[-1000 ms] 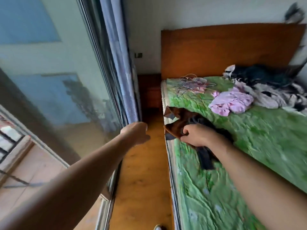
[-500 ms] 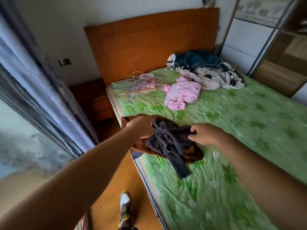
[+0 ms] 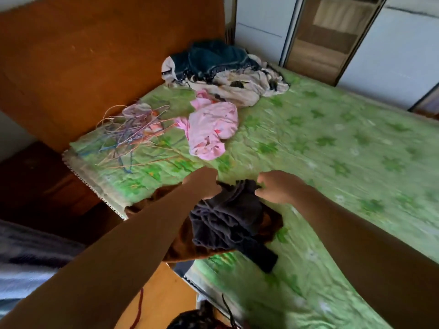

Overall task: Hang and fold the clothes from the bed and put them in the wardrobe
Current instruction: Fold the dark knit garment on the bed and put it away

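Observation:
A crumpled dark grey garment [image 3: 228, 219] lies on a brown garment [image 3: 180, 243] at the near left edge of the green bed [image 3: 332, 150]. My left hand [image 3: 202, 184] pinches the grey cloth's top left edge. On its top right edge my right hand [image 3: 276, 186] is closed. A pink garment [image 3: 211, 129] lies further up the bed. Beside it, to the left, is a tangle of wire hangers [image 3: 133, 136]. A pile of dark blue and cream clothes [image 3: 225, 72] rests near the headboard. The wardrobe [image 3: 332, 36] stands beyond the bed with an open section.
A wooden headboard [image 3: 107, 55] runs behind the bed. A dark bedside cabinet [image 3: 35, 181] stands at the left, with a curtain [image 3: 28, 262] in the lower left corner. Orange wood floor [image 3: 161, 295] shows between my arms.
My left hand came over from the window side onto the grey garment. My right hand shifted to the garment's upper edge. My view swung right, from the window to the bed and wardrobe.

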### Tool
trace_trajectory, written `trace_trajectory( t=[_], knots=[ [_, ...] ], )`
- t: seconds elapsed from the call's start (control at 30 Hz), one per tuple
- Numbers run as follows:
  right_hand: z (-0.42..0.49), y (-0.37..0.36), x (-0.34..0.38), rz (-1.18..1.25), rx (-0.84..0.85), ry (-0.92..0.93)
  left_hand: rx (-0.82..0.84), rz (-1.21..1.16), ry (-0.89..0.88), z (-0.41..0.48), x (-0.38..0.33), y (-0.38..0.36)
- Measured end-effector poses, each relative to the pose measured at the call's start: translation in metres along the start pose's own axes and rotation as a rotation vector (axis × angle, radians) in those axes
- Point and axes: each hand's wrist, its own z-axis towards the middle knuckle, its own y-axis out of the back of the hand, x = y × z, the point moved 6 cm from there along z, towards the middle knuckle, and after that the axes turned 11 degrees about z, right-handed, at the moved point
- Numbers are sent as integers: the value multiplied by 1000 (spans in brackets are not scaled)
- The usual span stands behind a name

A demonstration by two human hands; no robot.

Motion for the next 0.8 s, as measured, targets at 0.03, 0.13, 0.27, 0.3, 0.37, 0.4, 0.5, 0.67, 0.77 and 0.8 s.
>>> trace_trajectory(
  t=[0.03, 0.13, 0.27, 0.3, 0.37, 0.4, 0.5, 0.67, 0.77, 0.8],
  knots=[
    [12, -2, 2, 3, 2, -12, 26, -8, -16, 14, 3, -6],
    [44, -18, 3, 24, 41, -46, 117, -34, -38, 48, 8, -32],
    [87, -51, -11, 44, 115, -91, 231, -31, -50, 87, 12, -83],
    [97, -61, -16, 39, 131, -102, 252, -25, -45, 97, 13, -96],
    [119, -79, -26, 26, 159, -118, 287, -15, -30, 114, 15, -122],
    [131, -87, -32, 22, 168, -125, 305, -15, -22, 123, 16, -135],
    [171, -112, -48, -2, 185, -135, 347, -21, -1, 147, 19, -172],
    [235, -161, -56, -122, 174, -92, 362, -8, 3, 176, 15, -220],
    [265, -190, -53, -217, 206, -56, 394, 45, -13, 187, 9, -244],
    [272, -199, -53, -251, 230, -50, 387, 68, -15, 190, 8, -250]
  ],
)
